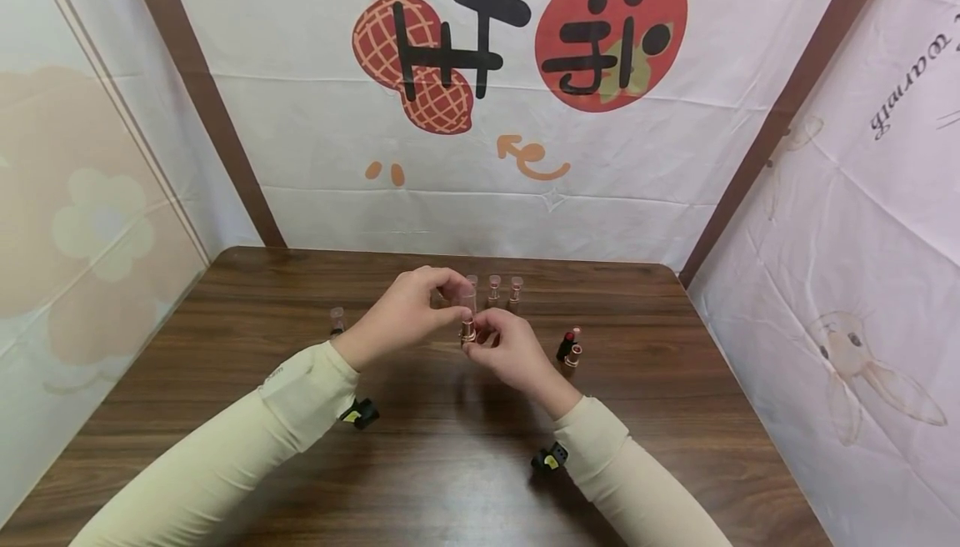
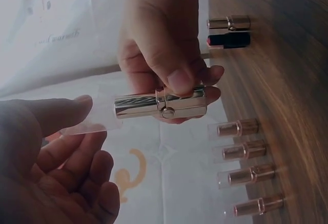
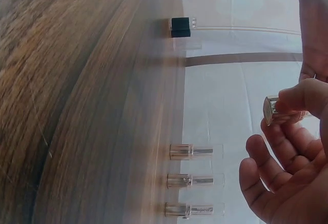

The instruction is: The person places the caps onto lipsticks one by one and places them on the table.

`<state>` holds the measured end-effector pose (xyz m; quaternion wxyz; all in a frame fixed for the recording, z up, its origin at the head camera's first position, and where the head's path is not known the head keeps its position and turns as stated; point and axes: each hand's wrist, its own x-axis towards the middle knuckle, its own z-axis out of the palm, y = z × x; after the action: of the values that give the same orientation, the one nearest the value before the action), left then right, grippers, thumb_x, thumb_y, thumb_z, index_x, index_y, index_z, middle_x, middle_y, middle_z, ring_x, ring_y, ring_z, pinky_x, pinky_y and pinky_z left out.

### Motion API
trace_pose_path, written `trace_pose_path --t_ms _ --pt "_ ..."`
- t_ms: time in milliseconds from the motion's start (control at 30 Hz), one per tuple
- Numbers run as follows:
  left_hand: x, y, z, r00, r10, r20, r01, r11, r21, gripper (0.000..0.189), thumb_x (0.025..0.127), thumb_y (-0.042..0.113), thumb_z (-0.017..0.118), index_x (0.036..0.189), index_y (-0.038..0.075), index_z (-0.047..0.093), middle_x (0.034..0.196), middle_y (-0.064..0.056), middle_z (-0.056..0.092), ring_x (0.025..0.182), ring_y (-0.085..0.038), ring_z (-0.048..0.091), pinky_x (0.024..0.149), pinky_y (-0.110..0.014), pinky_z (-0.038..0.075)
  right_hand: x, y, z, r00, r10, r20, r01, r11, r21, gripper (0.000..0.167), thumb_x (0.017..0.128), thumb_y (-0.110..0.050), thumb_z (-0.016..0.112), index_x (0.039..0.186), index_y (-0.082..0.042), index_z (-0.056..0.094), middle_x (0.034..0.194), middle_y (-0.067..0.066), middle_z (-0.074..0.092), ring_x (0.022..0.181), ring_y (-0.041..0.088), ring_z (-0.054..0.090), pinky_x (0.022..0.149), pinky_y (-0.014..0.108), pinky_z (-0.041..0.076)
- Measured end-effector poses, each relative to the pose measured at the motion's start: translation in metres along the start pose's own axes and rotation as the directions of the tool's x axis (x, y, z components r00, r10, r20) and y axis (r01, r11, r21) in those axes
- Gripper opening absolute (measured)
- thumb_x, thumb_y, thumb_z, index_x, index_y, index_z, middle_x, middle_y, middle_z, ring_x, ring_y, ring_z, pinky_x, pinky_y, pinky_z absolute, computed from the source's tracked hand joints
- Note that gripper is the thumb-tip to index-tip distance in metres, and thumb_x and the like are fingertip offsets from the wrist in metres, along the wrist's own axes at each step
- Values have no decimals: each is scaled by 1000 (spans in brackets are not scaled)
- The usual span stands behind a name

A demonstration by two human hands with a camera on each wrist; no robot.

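My right hand [image 1: 513, 347] pinches a shiny gold lipstick tube [image 2: 138, 106] between thumb and fingers, above the table's middle. From the other side, my left hand [image 1: 408, 309] holds a clear cap [image 2: 95, 121] by thumb and fingers at the tube's upper end. Cap and tube are in line; whether the cap sits over the tube's rim I cannot tell. Beyond the hands stands a row of gold lipsticks [image 1: 516, 290] with clear caps. To the right of my right hand, a black lipstick [image 1: 566, 345] and an uncapped gold lipstick [image 1: 573, 355] stand close together.
A dark tube [image 3: 180, 26] with clear parts beside it stands left of my left hand. The brown wood-grain table [image 1: 420, 464] ends at a printed white cloth [image 1: 315, 130] behind; more cloth hangs at both sides.
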<state>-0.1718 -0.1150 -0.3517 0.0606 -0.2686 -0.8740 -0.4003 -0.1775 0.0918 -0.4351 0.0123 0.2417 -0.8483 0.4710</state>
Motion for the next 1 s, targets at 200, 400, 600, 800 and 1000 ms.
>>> trace_pose_path --t_ms 200,400,600,800,1000 --pt "-1 -1 0 999 -19 46 19 1000 5 25 89 19 83 112 16 73 98 4 69 97 -21 63 85 -36 49 -1 -4 -2 1000 10 -6 -10 1000 22 17 87 -15 78 103 -16 71 95 -2 68 82 19 64 68 27 53" --pt "-3 -3 1 998 -27 57 27 1000 2 20 90 19 81 108 18 73 97 6 68 95 -14 60 83 -35 50 0 -7 -1 1000 25 -3 -24 997 78 18 93 -17 75 110 -16 68 102 -1 69 91 15 65 76 30 55" --pt "-4 -6 0 999 -15 52 14 1000 12 18 91 19 80 108 18 73 97 7 68 95 -15 60 84 -36 49 1 -10 2 1000 5 -10 -4 997 80 20 97 -16 73 116 -11 67 107 2 67 97 15 62 82 31 53" --pt "-5 -10 2 999 -14 40 13 1000 19 20 94 19 77 113 16 72 101 5 69 95 -14 62 84 -36 50 1 -14 3 1000 -16 -14 17 998 63 22 97 -15 72 118 -11 66 110 2 65 98 13 60 82 30 51" --pt "-9 -12 5 999 6 40 -6 1000 21 15 94 16 76 108 15 70 97 4 67 95 -17 60 83 -37 49 1 -14 6 999 -41 -8 42 998 46 20 97 -14 72 116 -11 66 106 2 63 93 13 59 79 28 52"
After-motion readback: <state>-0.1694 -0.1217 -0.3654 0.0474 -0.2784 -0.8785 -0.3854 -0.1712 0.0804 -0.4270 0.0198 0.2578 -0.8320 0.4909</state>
